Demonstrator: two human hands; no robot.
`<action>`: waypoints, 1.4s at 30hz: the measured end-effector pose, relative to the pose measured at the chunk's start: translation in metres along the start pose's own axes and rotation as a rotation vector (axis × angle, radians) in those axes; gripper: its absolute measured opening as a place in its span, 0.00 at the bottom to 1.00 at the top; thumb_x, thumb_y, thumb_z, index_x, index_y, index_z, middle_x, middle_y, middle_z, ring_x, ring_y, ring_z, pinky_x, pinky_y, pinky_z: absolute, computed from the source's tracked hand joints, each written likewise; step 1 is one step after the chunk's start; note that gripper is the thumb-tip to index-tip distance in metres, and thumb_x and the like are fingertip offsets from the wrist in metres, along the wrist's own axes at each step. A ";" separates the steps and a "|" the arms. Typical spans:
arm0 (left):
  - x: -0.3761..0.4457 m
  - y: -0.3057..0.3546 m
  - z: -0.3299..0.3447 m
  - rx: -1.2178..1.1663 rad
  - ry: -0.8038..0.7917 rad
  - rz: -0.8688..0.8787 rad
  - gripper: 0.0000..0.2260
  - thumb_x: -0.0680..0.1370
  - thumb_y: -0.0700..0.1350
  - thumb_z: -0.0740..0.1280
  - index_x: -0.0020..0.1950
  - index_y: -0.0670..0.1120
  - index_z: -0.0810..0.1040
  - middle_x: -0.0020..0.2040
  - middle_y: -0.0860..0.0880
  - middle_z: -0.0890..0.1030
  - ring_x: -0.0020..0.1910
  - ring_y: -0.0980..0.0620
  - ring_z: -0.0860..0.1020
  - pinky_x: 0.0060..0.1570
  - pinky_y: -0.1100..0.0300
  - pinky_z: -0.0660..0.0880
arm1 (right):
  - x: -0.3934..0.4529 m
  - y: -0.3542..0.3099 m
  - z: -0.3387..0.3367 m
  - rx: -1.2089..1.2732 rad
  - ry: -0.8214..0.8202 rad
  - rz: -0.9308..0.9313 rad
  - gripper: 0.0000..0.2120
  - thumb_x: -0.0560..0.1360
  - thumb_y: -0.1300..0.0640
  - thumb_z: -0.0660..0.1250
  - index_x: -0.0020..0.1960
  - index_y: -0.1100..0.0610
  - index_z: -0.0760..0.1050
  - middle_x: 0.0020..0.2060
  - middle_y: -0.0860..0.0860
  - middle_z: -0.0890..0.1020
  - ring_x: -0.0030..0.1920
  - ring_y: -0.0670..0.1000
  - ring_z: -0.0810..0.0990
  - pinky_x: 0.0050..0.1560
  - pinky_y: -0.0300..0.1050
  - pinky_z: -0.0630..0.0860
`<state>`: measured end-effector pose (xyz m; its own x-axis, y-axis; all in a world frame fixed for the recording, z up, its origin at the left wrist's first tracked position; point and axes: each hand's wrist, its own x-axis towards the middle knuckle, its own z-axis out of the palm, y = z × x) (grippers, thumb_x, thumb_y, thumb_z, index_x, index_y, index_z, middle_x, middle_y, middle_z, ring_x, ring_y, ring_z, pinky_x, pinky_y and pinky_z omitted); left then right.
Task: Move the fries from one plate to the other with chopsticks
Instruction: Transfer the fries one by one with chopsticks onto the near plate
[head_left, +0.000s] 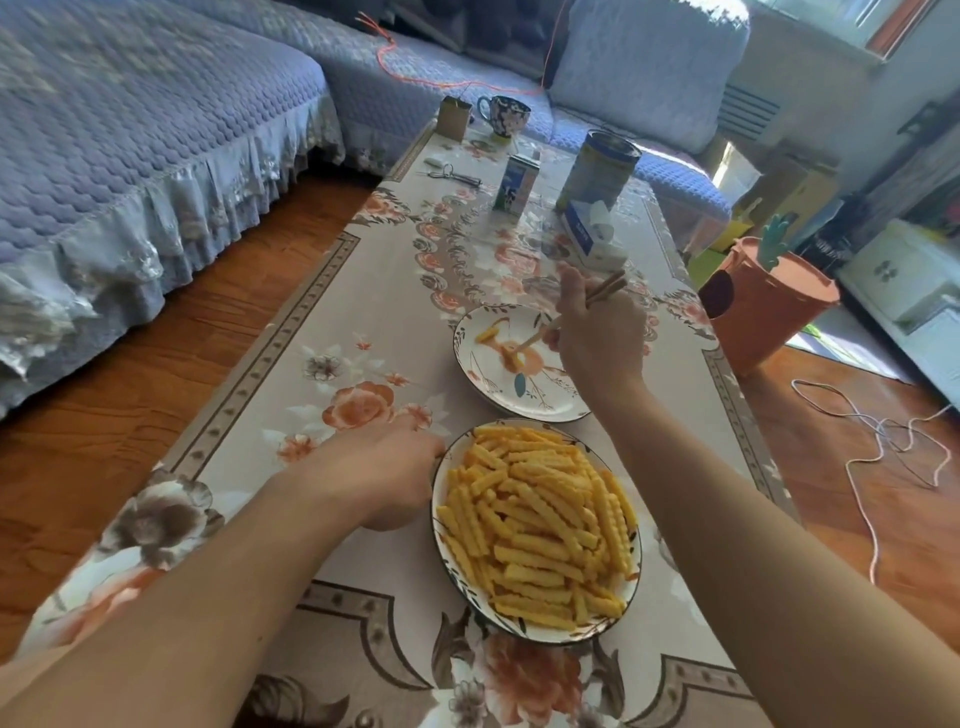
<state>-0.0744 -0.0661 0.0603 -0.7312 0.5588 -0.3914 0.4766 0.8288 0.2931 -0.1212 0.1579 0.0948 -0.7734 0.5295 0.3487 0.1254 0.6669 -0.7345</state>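
Observation:
A near plate (635, 571) is heaped with yellow crinkle-cut fries (540, 525). Beyond it stands a far plate (483, 387) with a floral print. One fry (488, 330) lies at its far left, and a second fry (511, 358) sits at the chopstick tips. My right hand (597, 332) hovers over the far plate's right side, gripping wooden chopsticks (605, 291) whose tips point down onto that plate. My left hand (395, 473) rests on the tablecloth and holds the near plate's left rim.
Further back on the flowered tablecloth stand a tissue box (592, 234), a tin can (597, 169), a small carton (517, 187), a mug (504, 115) and scissors (457, 175). An orange bin (763, 306) stands right of the table. A blue sofa (130, 156) lies left.

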 end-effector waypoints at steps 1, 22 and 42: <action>0.000 0.000 0.000 0.000 0.000 -0.001 0.19 0.82 0.45 0.56 0.72 0.56 0.70 0.72 0.49 0.67 0.69 0.45 0.71 0.62 0.50 0.73 | -0.003 0.001 -0.008 0.013 0.000 0.021 0.22 0.83 0.44 0.61 0.36 0.55 0.78 0.28 0.53 0.83 0.31 0.56 0.85 0.43 0.61 0.83; -0.014 0.007 -0.001 -0.034 -0.012 0.029 0.21 0.83 0.50 0.57 0.76 0.61 0.65 0.79 0.48 0.63 0.76 0.44 0.63 0.72 0.48 0.66 | -0.133 -0.044 -0.148 0.345 -0.292 0.139 0.17 0.82 0.55 0.65 0.42 0.68 0.78 0.30 0.63 0.83 0.30 0.61 0.85 0.35 0.56 0.85; 0.000 0.002 0.011 0.059 0.029 -0.013 0.14 0.80 0.45 0.61 0.65 0.55 0.72 0.64 0.48 0.69 0.63 0.43 0.71 0.56 0.48 0.75 | 0.003 -0.023 0.017 0.068 0.064 0.027 0.20 0.82 0.44 0.65 0.35 0.52 0.80 0.25 0.45 0.81 0.29 0.45 0.83 0.41 0.42 0.82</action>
<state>-0.0682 -0.0637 0.0513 -0.7512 0.5473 -0.3690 0.4939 0.8369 0.2358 -0.1368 0.1349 0.1031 -0.7290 0.5805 0.3628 0.1017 0.6160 -0.7811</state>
